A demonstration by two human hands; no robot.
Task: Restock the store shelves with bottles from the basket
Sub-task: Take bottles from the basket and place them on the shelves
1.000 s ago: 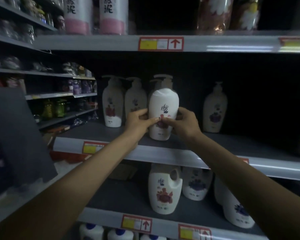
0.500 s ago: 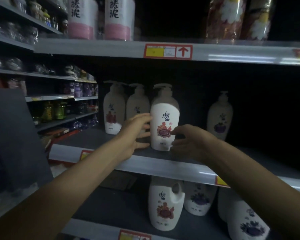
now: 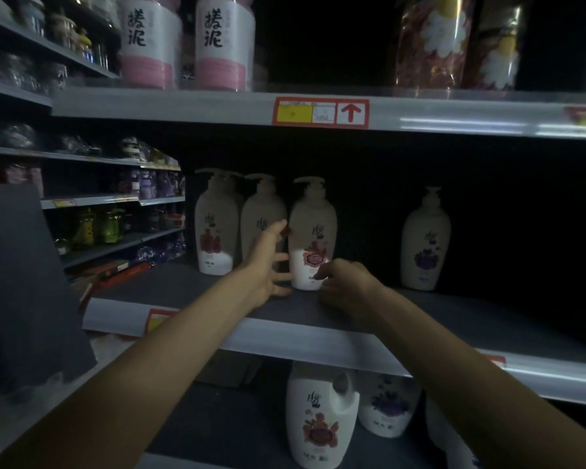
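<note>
A white pump bottle with a red flower label stands upright on the middle shelf, third in a row beside two matching bottles. My left hand is spread at its left side, fingers apart, fingertips at or just off the bottle. My right hand is low at its base on the right, fingers curled and touching the lower label edge. The basket is out of view.
A purple-label pump bottle stands apart at the right of the same shelf, with bare shelf between. Pink jars sit on the shelf above. Large white jugs fill the shelf below. A dark panel stands at the left.
The bottle held by both hands went back onto the shelf in line with the other two. Both hands have loosened and slid down off its body.
</note>
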